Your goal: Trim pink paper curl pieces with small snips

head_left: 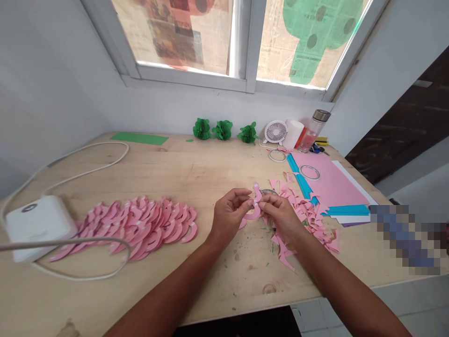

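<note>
Over the middle of the table, a curved pink paper cutout (251, 215) with whitish patches is pinched between both my hands. Closed fingers of my left hand (226, 213) grip its left side. My right hand (282, 215) pinches it from the right, its fingertips close to the left ones. Behind the right hand, a round silvery thing (269, 192) is mostly hidden. Left of my hands lies a long overlapping heap of curved pink paper cutouts (150, 227). Pink paper scraps (307, 208) are strewn around and beyond my right forearm.
A white box (40, 227) with looping cable sits at left. Along the wall are a green paper strip (139, 137), three green paper balls (222, 130), a small fan (275, 132) and a glass bottle (314, 131). Coloured paper sheets (333, 182) carry a ring (310, 172).
</note>
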`<state>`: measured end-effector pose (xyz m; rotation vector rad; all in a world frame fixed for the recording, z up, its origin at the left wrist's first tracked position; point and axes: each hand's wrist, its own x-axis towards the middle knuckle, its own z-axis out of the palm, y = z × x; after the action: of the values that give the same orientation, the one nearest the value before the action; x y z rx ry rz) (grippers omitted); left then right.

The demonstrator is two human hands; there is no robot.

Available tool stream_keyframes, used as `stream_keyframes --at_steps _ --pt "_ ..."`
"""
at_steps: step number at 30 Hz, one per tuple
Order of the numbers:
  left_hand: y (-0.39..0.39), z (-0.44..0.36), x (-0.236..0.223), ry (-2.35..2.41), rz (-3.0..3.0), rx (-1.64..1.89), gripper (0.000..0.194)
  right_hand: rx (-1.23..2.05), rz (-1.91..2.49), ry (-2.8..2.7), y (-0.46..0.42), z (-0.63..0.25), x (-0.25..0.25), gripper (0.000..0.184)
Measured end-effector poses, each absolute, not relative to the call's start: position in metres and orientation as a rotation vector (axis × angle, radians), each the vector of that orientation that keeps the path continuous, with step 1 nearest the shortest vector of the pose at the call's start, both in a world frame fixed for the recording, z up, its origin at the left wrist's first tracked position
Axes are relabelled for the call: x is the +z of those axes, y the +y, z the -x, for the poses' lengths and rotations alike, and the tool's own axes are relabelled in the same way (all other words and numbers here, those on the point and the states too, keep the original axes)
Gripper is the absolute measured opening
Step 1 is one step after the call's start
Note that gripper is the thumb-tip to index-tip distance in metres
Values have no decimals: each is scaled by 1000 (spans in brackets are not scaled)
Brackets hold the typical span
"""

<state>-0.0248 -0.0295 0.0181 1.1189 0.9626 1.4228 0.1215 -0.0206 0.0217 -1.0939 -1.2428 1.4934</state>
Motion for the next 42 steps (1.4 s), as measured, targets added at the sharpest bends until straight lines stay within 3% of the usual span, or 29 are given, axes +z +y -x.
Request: stream_keyframes --at_steps 23,42 --pt "-31 25 13 992 -1303 1475 18 1798 877 -1053 -19 -124 22 9" --pt "-33 25 18 1042 -1327 1454 19 1768 921 -1094 -19 -123 23 13"
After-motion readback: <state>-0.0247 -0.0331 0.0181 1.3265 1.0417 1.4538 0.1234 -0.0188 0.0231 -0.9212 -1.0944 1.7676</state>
